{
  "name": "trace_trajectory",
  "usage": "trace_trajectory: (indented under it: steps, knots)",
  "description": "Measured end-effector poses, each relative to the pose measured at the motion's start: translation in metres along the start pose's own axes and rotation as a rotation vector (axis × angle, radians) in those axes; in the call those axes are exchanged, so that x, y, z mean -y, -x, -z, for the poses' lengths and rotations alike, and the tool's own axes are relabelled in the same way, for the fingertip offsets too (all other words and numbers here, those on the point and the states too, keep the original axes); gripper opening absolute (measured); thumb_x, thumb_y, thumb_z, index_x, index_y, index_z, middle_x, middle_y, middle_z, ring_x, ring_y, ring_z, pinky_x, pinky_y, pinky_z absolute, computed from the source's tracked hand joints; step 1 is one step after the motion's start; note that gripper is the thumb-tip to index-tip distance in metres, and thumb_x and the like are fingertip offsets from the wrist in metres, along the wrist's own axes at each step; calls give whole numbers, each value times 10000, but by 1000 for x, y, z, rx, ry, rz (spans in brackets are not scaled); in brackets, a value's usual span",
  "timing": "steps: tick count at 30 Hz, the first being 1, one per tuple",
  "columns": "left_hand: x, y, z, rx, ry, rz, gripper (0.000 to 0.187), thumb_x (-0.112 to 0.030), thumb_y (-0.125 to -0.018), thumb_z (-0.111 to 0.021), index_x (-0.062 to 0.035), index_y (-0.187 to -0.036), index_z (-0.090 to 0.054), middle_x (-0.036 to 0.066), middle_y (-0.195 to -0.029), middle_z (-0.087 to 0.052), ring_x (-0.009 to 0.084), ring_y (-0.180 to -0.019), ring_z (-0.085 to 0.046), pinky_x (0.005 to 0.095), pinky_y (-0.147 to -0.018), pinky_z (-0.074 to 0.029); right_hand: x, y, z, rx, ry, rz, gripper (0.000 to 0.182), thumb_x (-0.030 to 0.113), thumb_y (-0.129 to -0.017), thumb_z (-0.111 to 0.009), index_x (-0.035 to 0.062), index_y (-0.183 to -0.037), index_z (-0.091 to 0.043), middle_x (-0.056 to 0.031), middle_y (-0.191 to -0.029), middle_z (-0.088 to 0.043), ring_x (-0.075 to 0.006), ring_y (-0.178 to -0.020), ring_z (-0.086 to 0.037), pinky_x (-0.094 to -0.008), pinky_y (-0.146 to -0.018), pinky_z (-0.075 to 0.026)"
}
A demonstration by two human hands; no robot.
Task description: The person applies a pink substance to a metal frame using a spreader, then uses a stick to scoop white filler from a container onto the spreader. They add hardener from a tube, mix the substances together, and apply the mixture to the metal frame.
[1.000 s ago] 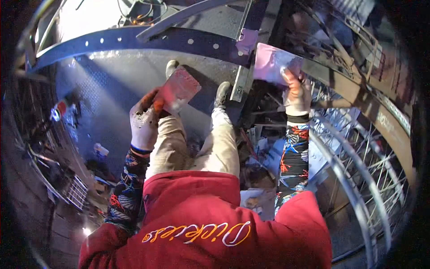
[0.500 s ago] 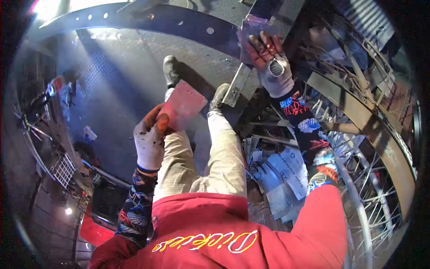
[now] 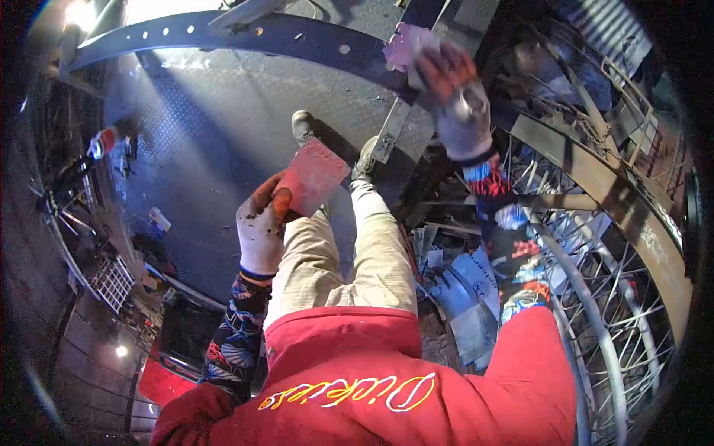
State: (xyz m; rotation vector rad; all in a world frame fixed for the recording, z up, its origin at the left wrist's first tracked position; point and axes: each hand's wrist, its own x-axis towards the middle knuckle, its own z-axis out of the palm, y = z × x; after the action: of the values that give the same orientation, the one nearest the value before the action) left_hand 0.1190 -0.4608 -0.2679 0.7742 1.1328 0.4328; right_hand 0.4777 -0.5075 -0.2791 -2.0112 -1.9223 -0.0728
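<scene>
Pinched between the thumb and fingers of my left hand (image 3: 264, 223) is a flat, reddish-pink rectangular plate (image 3: 316, 178) with a smeared, patchy surface. The hand wears a white glove with dark stains and bare-looking reddish fingertips. My right hand (image 3: 455, 100), in a similar glove, reaches out to the dark steel beam (image 3: 476, 26) at the top. Its fingers are blurred by motion, right beside a pink patch (image 3: 405, 46) on the metal; I cannot tell whether they hold something.
A curved steel band with holes (image 3: 297, 36) arches across the top. Rusty curved metal (image 3: 573, 156) and a lattice of thin rods (image 3: 617, 312) stand at the right. Papers (image 3: 472, 290) lie by my right leg, and a wire grid (image 3: 111, 284) is at the left. Chequered floor plate (image 3: 201, 201) lies ahead.
My right hand has shifted slightly up on the beam, uncovering more of the pink patch, and its fingers have blurred. My left hand has moved a little right with the plate.
</scene>
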Motion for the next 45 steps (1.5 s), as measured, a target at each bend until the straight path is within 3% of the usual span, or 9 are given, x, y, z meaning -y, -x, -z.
trace_trajectory:
  steps: [4,8,16,24,26,31,35,38,45]
  knots:
    - [8,0,0,-24,30,-1,434,-183,-916,-649,66,-1260,-561,109,-1110,-660,181,-952,-645,303,-818,-527,-3,-19,-33,64,229,-2,466,105,-811,-534,178,-1271,-555,-42,-1384,-521,-222,-1301,-455,-376,-1146,-281]
    - [8,2,5,1,14,38,424,-180,-919,-631,67,-1257,-564,100,-1114,-659,162,-944,-637,279,-820,-510,28,28,-53,-145,-881,-352,343,201,-944,-568,160,-1285,-557,-53,-1352,-549,-277,-1305,-461,-467,-1123,-344]
    - [-6,11,4,12,27,-12,435,-210,-919,-636,62,-1252,-572,87,-1091,-661,149,-901,-639,270,-790,-514,6,-12,-19,-74,185,35,391,101,-876,-495,162,-1244,-612,3,-1235,-644,-198,-1267,-500,-416,-1104,-316]
    - [-26,6,-1,28,-77,10,486,-260,-904,-688,52,-1257,-566,92,-1087,-655,153,-864,-644,284,-747,-545,68,50,2,-245,-505,-219,329,-11,-843,-529,76,-1123,-676,-73,-1180,-653,-219,-1103,-589,-347,-923,-450]
    - [-30,3,4,44,-131,22,484,-242,-910,-680,59,-1266,-548,99,-1102,-646,172,-904,-647,300,-759,-555,72,82,0,-526,-1163,-963,183,-98,-833,-531,-3,-933,-653,-114,-992,-663,-227,-882,-664,-325,-855,-531]
    - [-46,-4,-17,77,-276,-1,482,-234,-914,-674,73,-1259,-535,114,-1116,-638,194,-940,-652,315,-772,-557,35,103,-23,-878,-2327,-1215,265,-36,-836,-611,-31,-1100,-608,-128,-1002,-658,-163,-834,-640,-274,-751,-518]
    - [-55,-8,-42,116,-327,-10,497,-248,-915,-672,77,-1262,-530,119,-1119,-639,194,-940,-655,321,-777,-557,1,103,-92,-526,-440,-683,245,-17,-836,-631,-24,-1081,-635,-107,-1001,-679,-163,-832,-648,-296,-774,-526]
    - [-59,-8,-53,151,-301,19,499,-246,-918,-668,76,-1271,-524,119,-1121,-641,197,-937,-658,323,-785,-556,-13,62,-103,-803,-1365,-1243,209,-20,-832,-624,6,-1033,-675,-76,-957,-700,-162,-815,-651,-302,-752,-526]
    - [-60,-8,-46,135,-217,40,530,-252,-912,-674,85,-1287,-511,130,-1121,-644,209,-930,-662,330,-786,-558,20,-6,-72,-211,-500,-1196,316,265,-828,-624,15,-996,-720,-160,-760,-700,-279,-659,-658,-359,-670,-530]
